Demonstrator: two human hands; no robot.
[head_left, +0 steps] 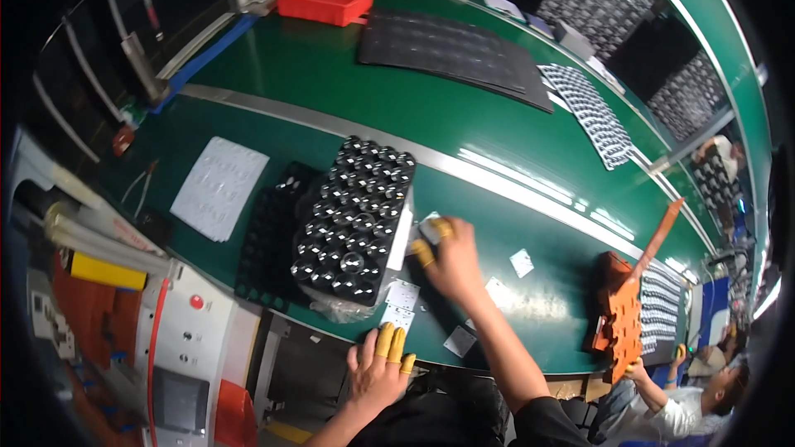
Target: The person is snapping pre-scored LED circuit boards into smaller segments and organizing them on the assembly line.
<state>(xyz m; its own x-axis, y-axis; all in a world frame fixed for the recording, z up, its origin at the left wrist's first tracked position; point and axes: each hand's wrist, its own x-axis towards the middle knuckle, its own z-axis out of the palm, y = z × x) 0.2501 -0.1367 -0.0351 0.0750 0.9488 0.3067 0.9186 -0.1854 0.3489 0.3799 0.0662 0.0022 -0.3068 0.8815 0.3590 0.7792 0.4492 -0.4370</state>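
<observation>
My right hand (457,263), with yellow finger cots, bends its fingers around a small pale plate (430,228) just right of a tray stack. My left hand (379,374), also in yellow finger cots, reaches over the table's front edge with fingers stretched out. Its fingertips lie at the near end of small white square boards (400,306); whether they touch is hard to tell. The black tray (352,223) between and beyond the hands carries rows of shiny, clear dome-shaped pieces. Clear plastic film (341,310) sticks out under its near end.
White sheets (219,189) and a dark tray (269,236) lie left. Loose square boards (521,263) are scattered right. Farther off are a red bin (325,2) and black sheets (451,54). At right, a co-worker's hand (636,371) touches an orange rack (623,314). A machine (186,348) stands near left.
</observation>
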